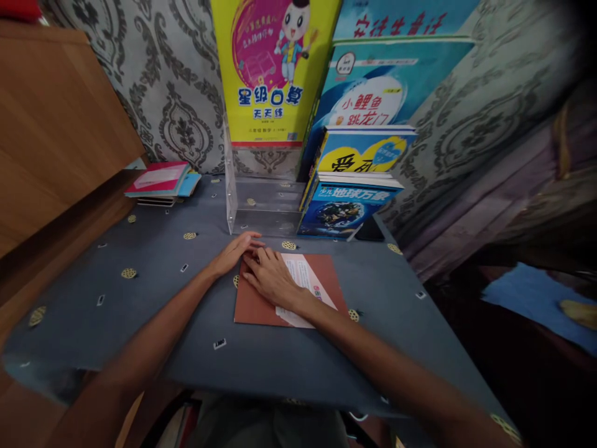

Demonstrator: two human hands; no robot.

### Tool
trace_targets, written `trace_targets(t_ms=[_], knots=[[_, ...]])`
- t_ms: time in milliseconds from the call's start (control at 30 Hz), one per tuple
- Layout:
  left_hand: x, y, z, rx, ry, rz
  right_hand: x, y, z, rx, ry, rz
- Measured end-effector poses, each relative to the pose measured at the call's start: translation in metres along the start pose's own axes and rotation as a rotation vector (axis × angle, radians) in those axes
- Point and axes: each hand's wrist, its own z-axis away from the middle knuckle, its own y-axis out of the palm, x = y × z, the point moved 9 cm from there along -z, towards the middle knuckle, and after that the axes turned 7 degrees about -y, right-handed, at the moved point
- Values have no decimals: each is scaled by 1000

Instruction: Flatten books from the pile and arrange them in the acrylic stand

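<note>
A thin brown book [333,274] with a pale printed band lies flat on the cloth-covered table. My right hand [273,277] rests on its left half, palm down, fingers slightly bent and apart near the upper left corner. Beside that same corner is my left hand [237,254], with its fingers stretched out to the right. Its fingertips come close to the right hand's fingers and are partly hidden there. Neither hand appears to grip the book.
Beyond the hands stands a clear acrylic rack [268,221] with a yellow workbook [275,118] and several upright blue books [345,211]. A small book stack [161,180] lies at the back left. A dark flat object [370,230] sits by the rack's right side.
</note>
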Motion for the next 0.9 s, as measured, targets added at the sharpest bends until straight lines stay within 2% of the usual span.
trace_targets(t_ms=[233,533,800,900], knots=[[-4,-1,2,-43,17,-125,-3,-1,4,-42,20,-14],[-10,4,6,-47,29,-239,-19,-14,30,27,70,33],[-17,9,8,-18,34,-339,-73,-26,83,22,217,104],[-20,10,9,-14,51,-369,-101,-33,107,-35,286,101]])
